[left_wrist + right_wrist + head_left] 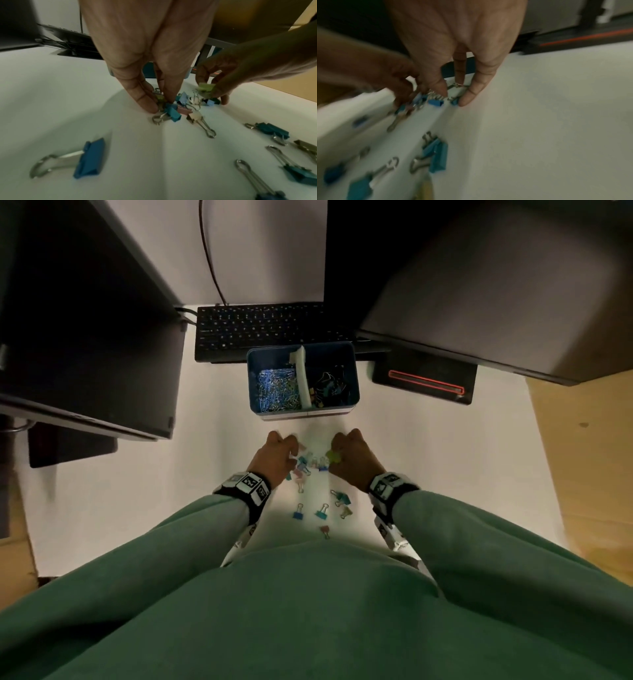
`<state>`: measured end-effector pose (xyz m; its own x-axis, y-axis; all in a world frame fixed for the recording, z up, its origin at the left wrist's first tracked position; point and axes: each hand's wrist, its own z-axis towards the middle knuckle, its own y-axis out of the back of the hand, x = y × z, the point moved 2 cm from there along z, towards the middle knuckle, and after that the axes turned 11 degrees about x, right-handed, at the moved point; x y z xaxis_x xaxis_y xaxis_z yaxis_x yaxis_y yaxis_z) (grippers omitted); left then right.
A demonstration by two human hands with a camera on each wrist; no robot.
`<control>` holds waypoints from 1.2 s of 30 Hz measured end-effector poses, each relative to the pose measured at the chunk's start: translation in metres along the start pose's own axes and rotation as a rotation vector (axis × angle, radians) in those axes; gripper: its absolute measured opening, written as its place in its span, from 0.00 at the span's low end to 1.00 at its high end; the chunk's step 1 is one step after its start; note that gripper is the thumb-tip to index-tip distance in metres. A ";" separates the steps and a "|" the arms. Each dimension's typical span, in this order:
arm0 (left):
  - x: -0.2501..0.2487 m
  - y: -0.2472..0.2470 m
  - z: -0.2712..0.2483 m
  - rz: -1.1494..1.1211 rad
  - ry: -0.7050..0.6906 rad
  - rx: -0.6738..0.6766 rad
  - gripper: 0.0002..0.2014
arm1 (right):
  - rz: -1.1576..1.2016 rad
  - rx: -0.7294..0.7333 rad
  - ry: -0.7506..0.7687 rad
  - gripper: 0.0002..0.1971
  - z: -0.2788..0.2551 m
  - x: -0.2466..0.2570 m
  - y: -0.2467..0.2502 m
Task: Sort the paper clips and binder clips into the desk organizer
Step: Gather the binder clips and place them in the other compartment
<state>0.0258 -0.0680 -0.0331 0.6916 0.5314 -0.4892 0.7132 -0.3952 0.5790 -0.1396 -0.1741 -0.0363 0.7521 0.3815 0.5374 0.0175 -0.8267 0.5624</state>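
Observation:
The blue desk organizer [352,378] stands behind my hands, split by a white divider [303,378]. Paper clips [275,390] fill its left half and binder clips [330,388] lie in the right half. Between my hands sits a small pile of coloured binder clips [184,106]. My left hand [158,104] reaches down into the pile and pinches a yellowish binder clip [159,98] between thumb and finger, with a teal clip [173,114] just below. My right hand [213,93] pinches a light green binder clip [205,88] at the pile's right side.
Several more binder clips [322,513] lie scattered on the white desk [428,457] nearer my body. A black keyboard [260,326] sits behind the organizer. Dark monitors [85,320] hang over both sides, and a black base with a red line [424,381] stands right of the organizer.

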 end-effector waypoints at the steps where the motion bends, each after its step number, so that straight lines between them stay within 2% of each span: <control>1: 0.002 -0.001 0.000 -0.015 -0.003 -0.007 0.08 | 0.135 -0.027 -0.010 0.19 -0.005 -0.005 0.006; 3: 0.004 -0.002 -0.002 -0.050 0.004 -0.023 0.08 | 0.441 -0.094 0.007 0.15 -0.017 -0.004 0.022; 6: 0.004 0.000 -0.008 -0.085 -0.023 -0.048 0.07 | 0.912 -0.146 0.208 0.12 -0.030 0.024 0.060; 8: -0.004 0.006 -0.016 -0.080 -0.084 -0.085 0.06 | 0.966 -0.245 0.283 0.11 -0.023 0.040 0.089; 10: -0.022 0.020 -0.023 -0.091 -0.163 -0.138 0.06 | 0.805 -0.342 0.235 0.12 -0.007 0.047 0.112; 12: -0.046 0.042 -0.025 -0.126 -0.244 -0.219 0.04 | 0.420 -0.368 0.160 0.15 0.005 0.051 0.126; 14: -0.071 0.066 -0.022 -0.161 -0.322 -0.314 0.03 | 0.121 -0.401 0.163 0.17 0.004 0.053 0.125; 17: -0.095 0.096 -0.012 -0.216 -0.334 -0.396 0.09 | 0.021 -0.496 0.216 0.10 -0.016 0.046 0.103; 18: -0.096 0.101 -0.011 -0.214 -0.315 -0.401 0.12 | -0.005 -0.443 0.204 0.10 -0.019 0.042 0.088; 19: -0.094 0.103 -0.013 -0.191 -0.301 -0.403 0.15 | -0.056 -0.328 0.177 0.13 -0.023 0.037 0.071; 21: -0.079 0.099 -0.025 -0.085 -0.281 -0.408 0.14 | -0.179 -0.044 0.098 0.25 -0.024 0.027 0.035; 22: -0.066 0.091 -0.033 -0.020 -0.249 -0.392 0.14 | -0.220 0.043 0.078 0.31 -0.022 0.023 0.020; 24: -0.027 0.064 -0.052 0.076 -0.104 -0.286 0.19 | -0.273 0.109 0.090 0.39 -0.016 0.019 -0.005; 27: 0.041 0.010 -0.077 0.030 0.186 -0.052 0.35 | -0.387 0.137 0.137 0.43 -0.004 0.022 -0.027; 29: 0.063 -0.016 -0.079 -0.071 0.228 0.008 0.44 | -0.456 0.119 0.149 0.42 0.001 0.028 -0.032; 32: 0.050 -0.034 -0.063 -0.116 0.113 -0.057 0.49 | -0.501 0.110 0.174 0.33 0.010 0.034 -0.038; 34: 0.029 -0.039 -0.047 -0.113 0.058 -0.099 0.46 | -0.407 0.087 0.164 0.25 0.015 0.036 -0.039; 36: 0.013 -0.040 -0.031 -0.098 0.037 -0.123 0.37 | -0.333 0.084 0.136 0.19 0.017 0.036 -0.038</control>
<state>0.0030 -0.0218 -0.0424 0.6134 0.5911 -0.5238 0.7559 -0.2470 0.6063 -0.1020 -0.1360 -0.0485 0.6016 0.6821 0.4158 0.3045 -0.6770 0.6701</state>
